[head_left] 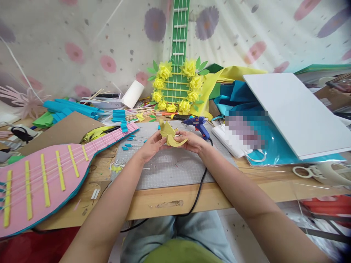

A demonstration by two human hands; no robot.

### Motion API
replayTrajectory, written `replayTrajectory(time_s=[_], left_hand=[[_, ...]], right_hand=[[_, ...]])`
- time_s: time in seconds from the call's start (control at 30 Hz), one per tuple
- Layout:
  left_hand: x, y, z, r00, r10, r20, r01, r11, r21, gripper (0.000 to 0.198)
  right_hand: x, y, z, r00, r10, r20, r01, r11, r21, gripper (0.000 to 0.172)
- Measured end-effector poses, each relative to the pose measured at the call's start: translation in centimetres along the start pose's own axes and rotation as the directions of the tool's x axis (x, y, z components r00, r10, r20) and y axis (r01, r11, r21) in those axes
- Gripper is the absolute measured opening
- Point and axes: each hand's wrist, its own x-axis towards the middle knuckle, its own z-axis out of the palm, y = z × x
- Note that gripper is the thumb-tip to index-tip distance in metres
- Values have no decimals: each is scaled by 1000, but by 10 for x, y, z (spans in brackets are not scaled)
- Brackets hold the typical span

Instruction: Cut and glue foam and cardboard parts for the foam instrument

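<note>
Flower-patterned sheeting (123, 44) hangs behind your wooden surface (148, 202), which bears a pink lute-shaped craft (52, 175) and a gray cutting mat (170, 171). Over the mat, your left hand (153, 145) and right hand (193, 141) pinch a bent yellow paper piece (168, 131) between them, equally near it, its long axis slanting from upper left to lower right. You can read no brand or label.

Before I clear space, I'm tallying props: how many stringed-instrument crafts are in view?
2: a pink instrument lying on the left, and a green instrument upright at the back. Others may be hidden in the clutter.
</note>
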Motion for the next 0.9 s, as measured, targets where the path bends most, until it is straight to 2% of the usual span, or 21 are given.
replayTrajectory(time_s=[0.17,0.5,0.57,0.63,0.7,0.77,0.83,0.9], left_hand=[[1,-1,-1,1000,12,1,-12,1000,13,55],[3,-7,-5,1000,8,-14,-9,999,-46,57],[5,-9,-9,999,-3,-44,0,997,-72,54],[8,-12,-13,988,-31,-152,19,997,-81,49],[11,-15,-17,954,-37,-299,18,998,-64,43],[14,-16,-20,923,21,-385,-32,999,-24,41],[14,-15,-20,931,116,-346,-119,993,11,49],[14,-13,-17,953,188,-239,-188,982,20,63]], right_hand=[[1,1,-3,999,-7,39,6,1000,17,29],[-1,-1,1,1000,-20,19,20,1000,22,35],[-1,-2,4,998,-56,-31,57,998,27,36],[1,-1,5,977,-144,-158,149,989,23,38],[3,-1,4,923,-243,-298,250,968,-16,39],[5,0,3,879,-302,-368,296,952,-75,39],[5,0,2,871,-311,-380,286,950,-122,37],[6,1,3,872,-300,-386,263,953,-147,35]])
